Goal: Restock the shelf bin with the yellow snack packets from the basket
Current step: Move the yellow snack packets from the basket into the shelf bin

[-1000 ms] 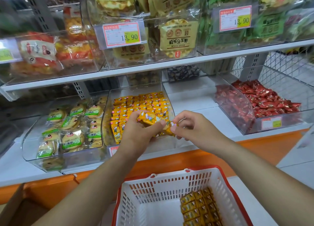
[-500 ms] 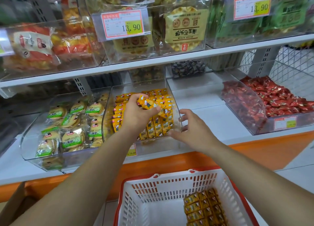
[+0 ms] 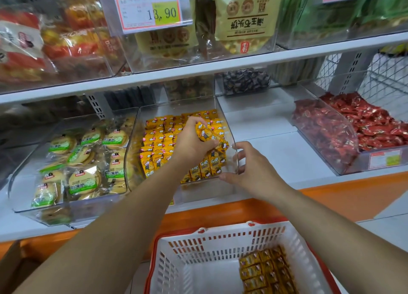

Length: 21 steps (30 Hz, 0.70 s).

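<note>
— Where is the left hand (image 3: 189, 143)?
— Reaching into the clear plastic shelf bin (image 3: 207, 191), over its right half. Its fingers are closed round a small bunch of yellow snack packets (image 3: 208, 134) printed with a cartoon figure, held just above the ones lying in the bin
— And what lies in there?
— Rows of yellow packets in the bin (image 3: 161, 143), running from the back wall to the front, where several stand upright against the clear face
— The right hand (image 3: 249, 170)?
— Outside the bin at its front right corner. The fingers curve round the corner edge and the thumb lies against the front face, so it holds the bin
— Anything left to restock?
— A stack of yellow packets in the basket (image 3: 265, 269), on the right side of the white slotted plastic basket with a red rim (image 3: 220, 245), which sits below the shelf between the two forearms
— And the neighbours?
— Just beside the bin on the left are round biscuits in green-labelled wrappers (image 3: 84, 179). Well apart on the right, across the white shelf (image 3: 276, 152), are red wrapped sweets (image 3: 364, 126). Above is a price tag reading 13.90 (image 3: 150, 9)
</note>
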Each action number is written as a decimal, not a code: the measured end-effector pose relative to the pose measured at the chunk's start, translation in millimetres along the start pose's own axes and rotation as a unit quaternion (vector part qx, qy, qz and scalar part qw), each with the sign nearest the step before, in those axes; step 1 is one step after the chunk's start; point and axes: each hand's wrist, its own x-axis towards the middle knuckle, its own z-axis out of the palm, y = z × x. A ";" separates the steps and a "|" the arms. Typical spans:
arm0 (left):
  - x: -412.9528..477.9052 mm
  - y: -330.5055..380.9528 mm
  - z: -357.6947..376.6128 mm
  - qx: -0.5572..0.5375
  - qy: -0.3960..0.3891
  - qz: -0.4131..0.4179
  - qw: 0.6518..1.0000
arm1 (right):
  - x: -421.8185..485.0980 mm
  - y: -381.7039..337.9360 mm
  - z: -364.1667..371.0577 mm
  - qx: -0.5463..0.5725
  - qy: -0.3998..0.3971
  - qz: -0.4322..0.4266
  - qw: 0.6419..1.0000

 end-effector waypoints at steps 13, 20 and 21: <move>15.9 19.5 13.2 0.238 -0.123 0.065 0.961 | 1.9 -1.0 -1.2 0.009 -0.013 0.003 1.000; 14.7 6.2 9.5 0.188 -0.090 0.108 0.972 | 1.7 -0.6 0.0 0.002 -0.016 0.006 1.000; 14.5 3.2 8.2 0.179 -0.077 0.127 0.972 | 1.7 -0.5 0.0 0.003 -0.014 0.006 1.000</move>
